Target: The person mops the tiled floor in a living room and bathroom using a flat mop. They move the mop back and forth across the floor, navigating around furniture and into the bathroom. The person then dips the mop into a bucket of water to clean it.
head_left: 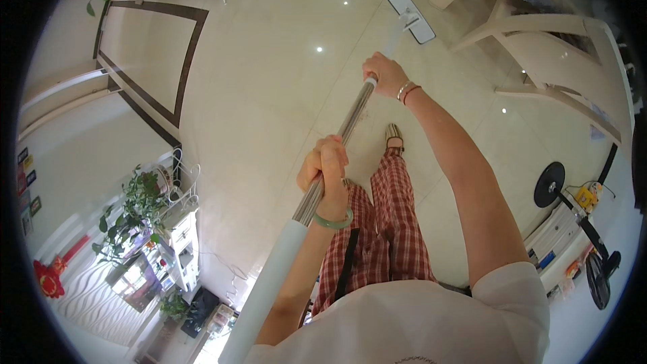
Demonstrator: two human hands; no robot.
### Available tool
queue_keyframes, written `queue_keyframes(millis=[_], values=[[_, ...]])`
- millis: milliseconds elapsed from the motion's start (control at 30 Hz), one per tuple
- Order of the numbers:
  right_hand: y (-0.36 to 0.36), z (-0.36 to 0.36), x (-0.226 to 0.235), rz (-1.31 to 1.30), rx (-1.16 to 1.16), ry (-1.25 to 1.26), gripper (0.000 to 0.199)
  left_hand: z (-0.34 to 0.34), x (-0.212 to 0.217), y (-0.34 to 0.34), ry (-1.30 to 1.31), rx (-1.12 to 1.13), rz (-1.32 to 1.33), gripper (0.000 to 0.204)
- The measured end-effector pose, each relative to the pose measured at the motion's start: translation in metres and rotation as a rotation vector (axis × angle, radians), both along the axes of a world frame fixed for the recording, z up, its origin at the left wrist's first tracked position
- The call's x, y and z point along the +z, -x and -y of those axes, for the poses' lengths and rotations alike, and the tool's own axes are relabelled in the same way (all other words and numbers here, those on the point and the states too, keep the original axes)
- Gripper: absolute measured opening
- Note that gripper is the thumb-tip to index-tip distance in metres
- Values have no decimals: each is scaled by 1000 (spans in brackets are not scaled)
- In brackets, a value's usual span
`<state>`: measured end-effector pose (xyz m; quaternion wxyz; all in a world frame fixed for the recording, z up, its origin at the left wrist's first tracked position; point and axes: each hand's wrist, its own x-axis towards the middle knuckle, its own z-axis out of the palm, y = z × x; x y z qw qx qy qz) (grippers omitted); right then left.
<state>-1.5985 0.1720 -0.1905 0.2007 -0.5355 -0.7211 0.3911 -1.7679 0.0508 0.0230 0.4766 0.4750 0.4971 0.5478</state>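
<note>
The fingers (329, 155) of the left hand (325, 170) are wrapped tight around the mop handle (337, 155) at its near part, just above the pale grip sleeve (269, 283). The fingers of the right hand (385, 74) are closed around the same metal handle farther along, toward the mop head. A green bangle (335, 222) is worn on the left wrist, and thin bracelets (406, 90) on the right. The handle is held slanting from the near left up to the far right, where the flat white mop head (408, 12) is laid on the glossy cream floor (269, 81). It is seen just beside the legs of a pale wooden chair (539, 47). Red checked trousers (391, 229) are seen below the hands. A potted plant (138, 205) is set on a white stand at the left.
</note>
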Motion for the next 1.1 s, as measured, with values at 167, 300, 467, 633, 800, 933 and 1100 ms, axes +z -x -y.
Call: queue_keyframes(millis=[167, 300, 467, 633, 800, 933, 1100], values=[[46, 119, 10, 8, -6, -33, 16, 104, 27, 50, 143, 13, -32, 31], [111, 215, 34, 40, 20, 84, 16, 186, 48, 110, 87, 1, -103, 31], [197, 308, 69, -34, -18, 178, 15, 256, 97, 183, 176, -23, -141, 31], [236, 356, 84, -173, -108, 104, 12, 284, 132, 214, 210, -131, -200, 31], [203, 350, 98, -246, -244, 104, 16, 254, 130, 194, -37, -458, -147, 28], [175, 383, 110, -289, -442, 1, 19, 251, 130, 174, -75, -608, -52, 26], [113, 455, 100, -190, -721, -100, 21, 260, 103, 114, -53, -768, 97, 32]])
